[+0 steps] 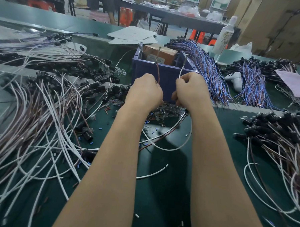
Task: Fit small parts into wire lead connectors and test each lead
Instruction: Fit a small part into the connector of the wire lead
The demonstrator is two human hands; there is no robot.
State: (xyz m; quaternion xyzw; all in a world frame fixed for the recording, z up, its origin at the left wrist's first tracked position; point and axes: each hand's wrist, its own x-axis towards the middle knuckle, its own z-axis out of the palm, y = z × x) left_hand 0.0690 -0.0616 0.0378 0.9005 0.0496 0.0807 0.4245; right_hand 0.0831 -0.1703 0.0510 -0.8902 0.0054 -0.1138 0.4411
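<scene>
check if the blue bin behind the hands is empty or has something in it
Not empty: the blue bin holds an orange-brown box that shows above its rim.

A dark green surface (158, 200) spans the foreground, and beyond it a long grey table (185, 18) stands on a pale floor (174, 30) with orange stools (197, 36) beneath, while stacked brown cardboard boxes (272, 24) fill the back right.
</scene>
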